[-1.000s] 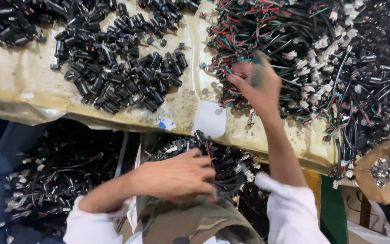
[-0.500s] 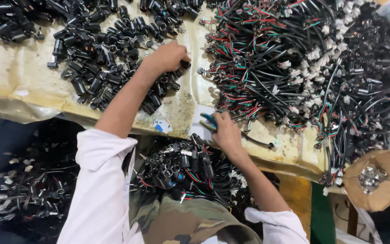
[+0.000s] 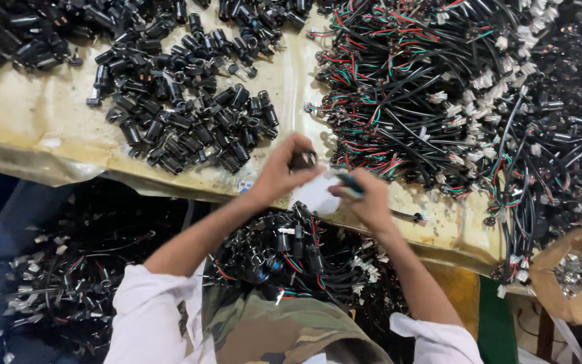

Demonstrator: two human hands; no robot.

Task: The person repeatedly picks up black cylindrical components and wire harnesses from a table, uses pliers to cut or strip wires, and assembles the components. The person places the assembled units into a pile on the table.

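Head view: left hand (image 3: 279, 176) pinches black connector (image 3: 302, 160), axis unclear.

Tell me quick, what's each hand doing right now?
Left hand: closed on a black part.
Right hand: closed on a teal-tipped wire.

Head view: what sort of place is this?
Probably a small assembly workshop for wired electrical parts. A worn bench carries a heap of black cylindrical parts and a tangle of wire harnesses; finished pieces pile in the person's lap.
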